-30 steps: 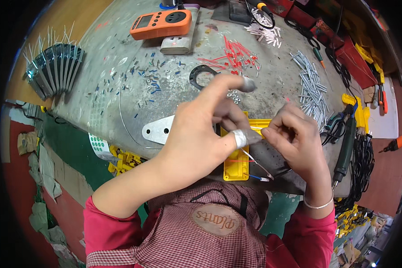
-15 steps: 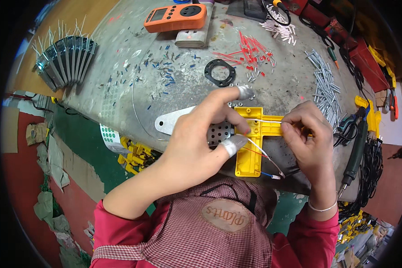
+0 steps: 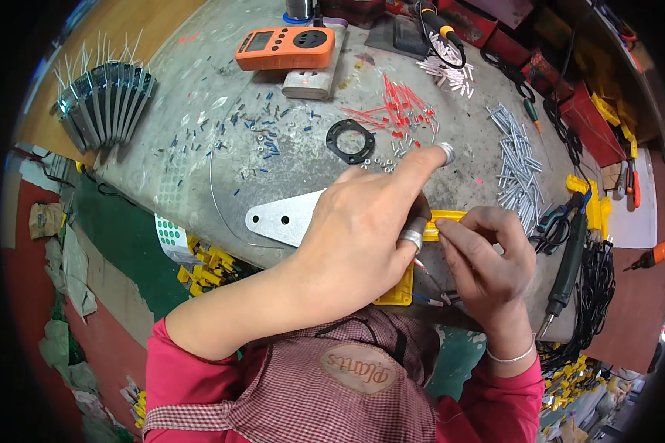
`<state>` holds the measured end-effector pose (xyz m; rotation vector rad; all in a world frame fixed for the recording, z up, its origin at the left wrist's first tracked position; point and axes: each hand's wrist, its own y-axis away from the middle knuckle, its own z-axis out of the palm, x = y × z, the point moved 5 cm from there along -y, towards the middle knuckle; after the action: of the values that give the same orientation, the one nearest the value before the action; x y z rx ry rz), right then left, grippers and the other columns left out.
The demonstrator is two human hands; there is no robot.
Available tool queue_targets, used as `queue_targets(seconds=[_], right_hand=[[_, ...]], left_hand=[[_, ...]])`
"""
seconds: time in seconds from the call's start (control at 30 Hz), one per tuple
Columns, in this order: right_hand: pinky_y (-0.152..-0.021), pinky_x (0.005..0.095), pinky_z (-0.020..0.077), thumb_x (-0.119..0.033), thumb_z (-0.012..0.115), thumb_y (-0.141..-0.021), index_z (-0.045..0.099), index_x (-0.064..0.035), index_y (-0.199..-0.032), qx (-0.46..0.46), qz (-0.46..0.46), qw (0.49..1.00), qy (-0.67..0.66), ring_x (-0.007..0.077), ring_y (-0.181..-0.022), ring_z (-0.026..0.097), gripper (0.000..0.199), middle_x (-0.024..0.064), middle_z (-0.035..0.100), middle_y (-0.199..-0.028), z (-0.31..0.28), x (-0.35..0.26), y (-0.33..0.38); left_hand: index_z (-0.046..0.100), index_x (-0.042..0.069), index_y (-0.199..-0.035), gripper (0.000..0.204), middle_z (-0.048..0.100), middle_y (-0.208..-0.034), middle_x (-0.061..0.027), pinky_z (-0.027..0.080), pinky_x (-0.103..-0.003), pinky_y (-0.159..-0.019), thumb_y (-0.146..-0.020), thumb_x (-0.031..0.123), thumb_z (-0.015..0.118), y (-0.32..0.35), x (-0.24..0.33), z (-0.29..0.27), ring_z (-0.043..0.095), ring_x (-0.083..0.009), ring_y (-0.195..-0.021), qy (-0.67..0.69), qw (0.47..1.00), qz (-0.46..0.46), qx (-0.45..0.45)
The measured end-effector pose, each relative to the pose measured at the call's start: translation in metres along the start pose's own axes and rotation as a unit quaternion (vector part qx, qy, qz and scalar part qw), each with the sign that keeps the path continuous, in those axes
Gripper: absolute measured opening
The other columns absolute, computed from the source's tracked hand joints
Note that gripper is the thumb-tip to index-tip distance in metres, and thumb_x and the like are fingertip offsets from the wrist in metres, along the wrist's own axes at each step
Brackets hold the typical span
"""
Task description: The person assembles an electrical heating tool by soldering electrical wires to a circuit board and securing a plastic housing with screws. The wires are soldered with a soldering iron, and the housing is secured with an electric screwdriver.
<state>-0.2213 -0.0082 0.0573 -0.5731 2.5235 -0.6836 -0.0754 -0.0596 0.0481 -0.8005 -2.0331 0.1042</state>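
Observation:
A yellow plastic housing (image 3: 397, 295) with a narrow handle lies at the bench's near edge, largely covered by my hands. Over its middle is my left hand (image 3: 366, 221): the index finger stretches away and up, while the thumb bends in against the housing. Whatever lies between the thumb and the other fingers is hidden. My right hand (image 3: 488, 255) is closed, thumb and fingertips pressed together over the handle (image 3: 451, 215); what they pinch is hidden. Thin wires (image 3: 432, 277) come out below the left thumb. Left of the hand lies a silvery tapered metal plate (image 3: 284, 219) with holes.
Farther back are a black ring (image 3: 350, 142), red-sleeved parts (image 3: 403, 107), small blue pieces (image 3: 270, 144) and an orange meter (image 3: 284, 48). Metal pins (image 3: 517, 162) and a dark green electric screwdriver (image 3: 569, 266) lie right. Black finned parts (image 3: 107, 103) stand far left.
My left hand has shifted right and turned over the housing, covering it and the white wire that was in view. My right fingertips have moved left along the handle. The view has shifted slightly.

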Motion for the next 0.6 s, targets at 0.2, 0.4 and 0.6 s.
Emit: queue_targets(seconds=[0.2,0.4,0.6], right_hand=[[-0.056,0.0278,0.0467,-0.004,0.073,-0.071,0.069,-0.0057,-0.086,-0.011,0.02,0.998,-0.051,0.0181,-0.066,0.057,0.016,0.0076,0.058,-0.084,0.003,0.006,-0.002],[-0.054,0.0256,0.0399,-0.001,0.067,-0.076,0.061,-0.0002,-0.081,-0.05,0.156,0.967,-0.195,0.0134,-0.061,0.048,0.008,0.0075,0.052,-0.078,0.011,0.014,-0.001],[-0.062,0.0314,0.0418,-0.004,0.065,-0.077,0.058,-0.0005,-0.084,-0.068,0.246,0.951,-0.172,0.0224,-0.069,0.054,0.011,0.0068,0.056,-0.079,0.001,0.01,0.004]], left_hand=[[0.041,0.004,-0.132,0.067,0.063,-0.084,-0.0125,0.051,-0.033,-0.077,-0.07,-0.011,0.06,0.005,-0.002,0.0,0.067,-0.0237,-0.084,0.079,0.996,-0.048,-0.015],[0.045,0.005,-0.131,0.067,0.064,-0.083,-0.0095,0.05,-0.034,-0.074,-0.068,-0.012,0.062,0.002,-0.004,0.007,0.065,-0.0242,-0.077,0.093,0.995,0.02,0.005],[0.049,0.006,-0.13,0.066,0.064,-0.081,-0.0073,0.048,-0.033,-0.071,-0.068,-0.011,0.065,0.005,0.003,0.001,0.063,-0.0227,-0.073,-0.031,0.99,0.133,0.02]])
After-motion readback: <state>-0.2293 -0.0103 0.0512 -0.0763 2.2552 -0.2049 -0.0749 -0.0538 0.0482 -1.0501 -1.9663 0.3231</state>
